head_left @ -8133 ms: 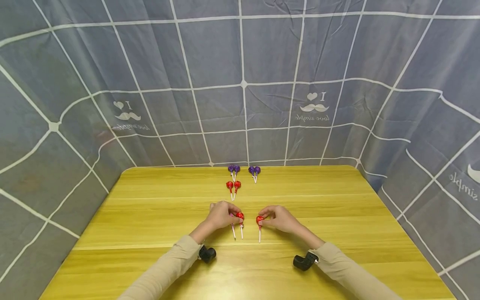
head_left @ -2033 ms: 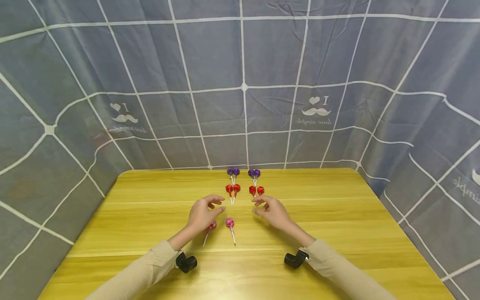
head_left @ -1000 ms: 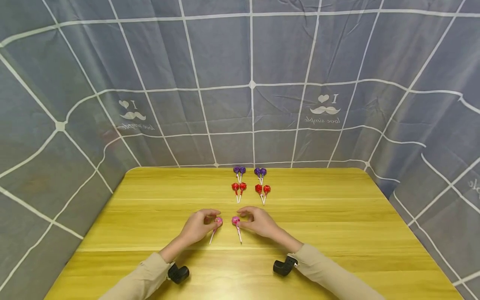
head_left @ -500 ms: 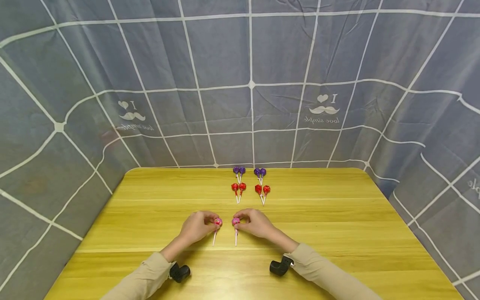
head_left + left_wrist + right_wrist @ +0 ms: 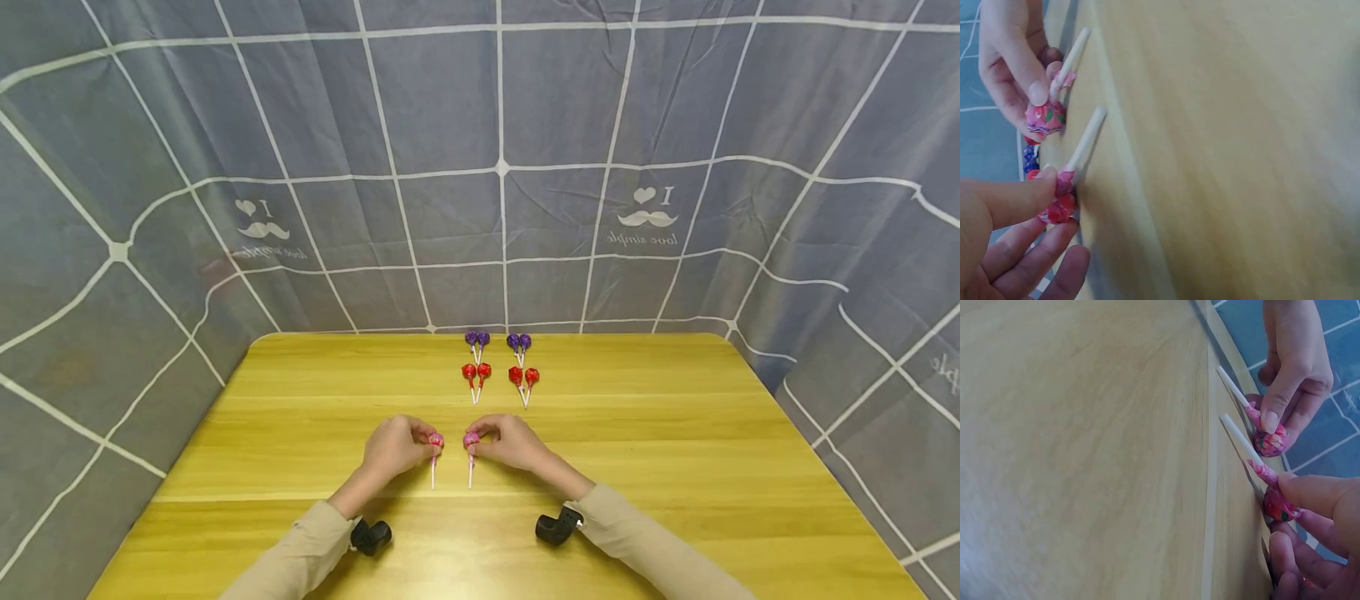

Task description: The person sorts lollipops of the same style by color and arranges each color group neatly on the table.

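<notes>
My left hand pinches a pink-wrapped lollipop by its round head, thumb near the base of the stick. Opposite it, my right hand pinches a second pink lollipop the same way. Both white sticks point back toward me, side by side and nearly parallel, a small gap between them. The left wrist view shows the left lollipop between thumb and fingers, close over the wood. In the right wrist view the right lollipop has its wrapper gathered at the stick, under the thumb.
Beyond the hands, two pairs of red lollipops lie with sticks converging. Behind them are two pairs of purple lollipops. The wooden table meets a grey checked curtain at the back and sides.
Earlier the hands held red lollipops; a red pair now lies at the right. Both hands then took the pink lollipops, and their sticks have swung from slanted to nearly parallel.
</notes>
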Action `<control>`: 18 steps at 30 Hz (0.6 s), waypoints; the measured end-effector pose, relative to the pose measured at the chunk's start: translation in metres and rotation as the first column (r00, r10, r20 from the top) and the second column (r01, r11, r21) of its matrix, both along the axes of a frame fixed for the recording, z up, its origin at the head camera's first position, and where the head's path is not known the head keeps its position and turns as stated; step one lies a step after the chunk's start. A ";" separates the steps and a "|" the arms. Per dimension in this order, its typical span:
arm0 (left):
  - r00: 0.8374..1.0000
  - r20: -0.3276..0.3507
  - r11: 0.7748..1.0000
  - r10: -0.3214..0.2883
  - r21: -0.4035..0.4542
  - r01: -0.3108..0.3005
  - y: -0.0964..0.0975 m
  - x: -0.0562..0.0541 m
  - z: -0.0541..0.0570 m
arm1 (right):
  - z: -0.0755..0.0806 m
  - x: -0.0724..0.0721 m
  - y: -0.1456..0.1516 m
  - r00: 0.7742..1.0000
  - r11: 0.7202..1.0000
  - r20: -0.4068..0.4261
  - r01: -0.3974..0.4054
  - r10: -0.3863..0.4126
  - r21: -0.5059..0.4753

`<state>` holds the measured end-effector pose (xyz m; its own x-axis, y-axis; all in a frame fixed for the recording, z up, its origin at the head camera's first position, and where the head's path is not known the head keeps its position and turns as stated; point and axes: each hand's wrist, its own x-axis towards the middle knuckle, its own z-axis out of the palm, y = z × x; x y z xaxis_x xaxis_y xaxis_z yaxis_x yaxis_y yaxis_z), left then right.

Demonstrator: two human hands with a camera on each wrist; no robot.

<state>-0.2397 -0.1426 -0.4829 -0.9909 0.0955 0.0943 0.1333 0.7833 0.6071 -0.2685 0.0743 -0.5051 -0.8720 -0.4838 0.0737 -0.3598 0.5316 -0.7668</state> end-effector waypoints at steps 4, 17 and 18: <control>1.000 0.003 1.000 0.019 -0.025 -0.019 0.002 -0.001 0.003 | 0.001 -0.002 0.000 1.000 1.000 -0.001 -0.006 0.006 -0.002; 0.999 -0.009 0.997 0.036 -0.066 -0.037 0.007 -0.002 0.005 | -0.001 -0.001 -0.001 1.000 1.000 -0.016 0.021 -0.021 0.011; 0.999 -0.009 0.997 0.035 -0.067 -0.035 0.007 -0.001 0.005 | -0.001 0.000 -0.001 1.000 1.000 -0.018 0.022 -0.022 0.010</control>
<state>-0.2412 -0.1360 -0.4778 -0.9931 0.0670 0.0965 0.1094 0.8267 0.5519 -0.2689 0.0731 -0.5059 -0.8812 -0.4653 0.0841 -0.3612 0.5477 -0.7547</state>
